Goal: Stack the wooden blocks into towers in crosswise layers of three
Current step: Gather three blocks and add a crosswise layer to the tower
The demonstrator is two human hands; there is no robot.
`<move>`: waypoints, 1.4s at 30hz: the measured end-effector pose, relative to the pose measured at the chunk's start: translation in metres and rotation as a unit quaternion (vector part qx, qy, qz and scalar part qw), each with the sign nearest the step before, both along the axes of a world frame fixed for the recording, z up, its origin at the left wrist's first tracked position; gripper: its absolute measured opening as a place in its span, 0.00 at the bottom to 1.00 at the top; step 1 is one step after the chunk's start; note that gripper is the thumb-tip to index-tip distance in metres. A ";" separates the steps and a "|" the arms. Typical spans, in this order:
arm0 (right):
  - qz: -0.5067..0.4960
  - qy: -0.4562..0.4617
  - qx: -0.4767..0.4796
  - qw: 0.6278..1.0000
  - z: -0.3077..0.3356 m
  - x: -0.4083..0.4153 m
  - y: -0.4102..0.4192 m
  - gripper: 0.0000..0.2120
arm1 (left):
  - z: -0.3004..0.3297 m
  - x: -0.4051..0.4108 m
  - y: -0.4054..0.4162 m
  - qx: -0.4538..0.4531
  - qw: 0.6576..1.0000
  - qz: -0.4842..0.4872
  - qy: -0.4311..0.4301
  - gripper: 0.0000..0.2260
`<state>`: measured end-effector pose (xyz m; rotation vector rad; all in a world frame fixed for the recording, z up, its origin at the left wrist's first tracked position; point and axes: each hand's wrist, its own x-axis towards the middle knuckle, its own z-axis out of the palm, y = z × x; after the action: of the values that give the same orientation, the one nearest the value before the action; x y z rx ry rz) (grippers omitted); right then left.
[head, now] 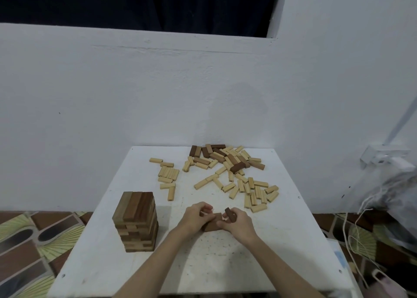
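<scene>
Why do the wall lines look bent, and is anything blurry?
Head view: the wide-angle lens bows the wall ledge and splays the white table. The light is dim and soft, with a faint shadow beside the finished tower. The hands, left and right, and the dark block look slightly smeared.

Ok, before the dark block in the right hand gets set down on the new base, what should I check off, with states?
1. Right hand grips the dark block: ok.
2. Left hand steadies the new base: it rests there, ok.
3. Base layer already holds three blocks: cannot tell, hands cover it.
4. Held block lined up for placing: not ok, it stands tilted above the base.
5. Finished tower stands apart from the hands: ok.
6. Loose blocks remain for further layers: ok.
</scene>
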<state>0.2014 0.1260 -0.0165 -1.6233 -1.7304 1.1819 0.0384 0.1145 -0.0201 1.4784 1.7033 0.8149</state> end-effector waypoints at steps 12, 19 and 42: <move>0.159 -0.132 0.083 0.975 0.004 0.019 0.001 0.14 | -0.003 -0.014 -0.005 0.051 0.991 -0.079 0.097 0.10; 0.201 -0.172 0.149 0.953 0.003 0.009 -0.003 0.18 | -0.002 -0.011 -0.005 0.054 0.992 -0.055 0.096 0.07; 0.123 -0.099 0.026 0.987 0.001 0.001 0.004 0.37 | 0.005 -0.006 -0.009 -0.048 0.991 -0.078 0.102 0.31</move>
<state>0.2023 0.1305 -0.0156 -1.5749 -2.1183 1.1024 0.0321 0.1057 -0.0149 1.6505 1.7205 0.5070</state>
